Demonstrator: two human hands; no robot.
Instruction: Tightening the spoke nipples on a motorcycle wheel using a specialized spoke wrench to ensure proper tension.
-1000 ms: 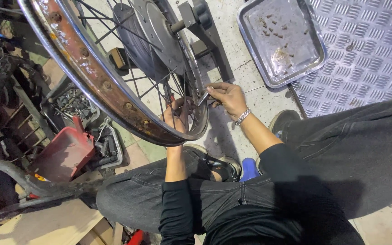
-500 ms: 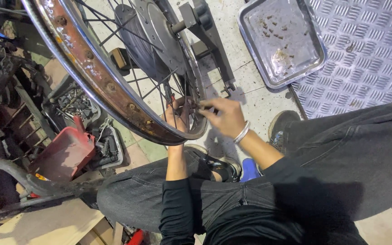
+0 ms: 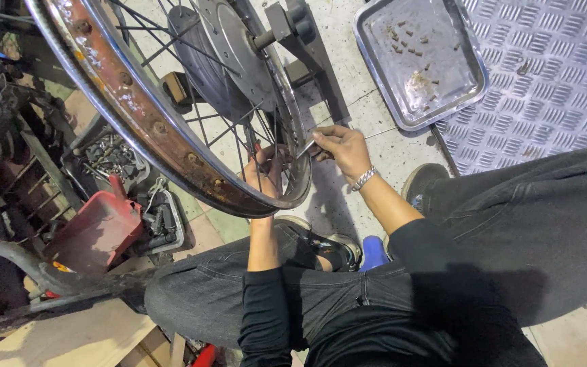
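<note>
Steel and rust make up most of what you have in hand: a spoked wheel (image 3: pixel 171 115) standing upright on a dark truing stand (image 3: pixel 307 54), left of centre and just beyond your knees. Judge it heavy and stiff at the rusty rim (image 3: pixel 137 115), but the thin spokes (image 3: pixel 253 136) will flex and can pinch, so take the load at the rim or hub (image 3: pixel 232 54), never by one spoke alone. Your left hand (image 3: pixel 266 166) reaches in among the spokes at the near bottom of the rim, fingers curled around something there; what exactly, I cannot tell. Your right hand (image 3: pixel 341 149), just right of the rim, is closed in a pinch on a small metal tool (image 3: pixel 307 146) whose tip meets the rim's edge. That tool looks light and slick, so grip it firmly near the working end. A metal tray (image 3: pixel 470 61) with small bits lies on the far right floor.
</note>
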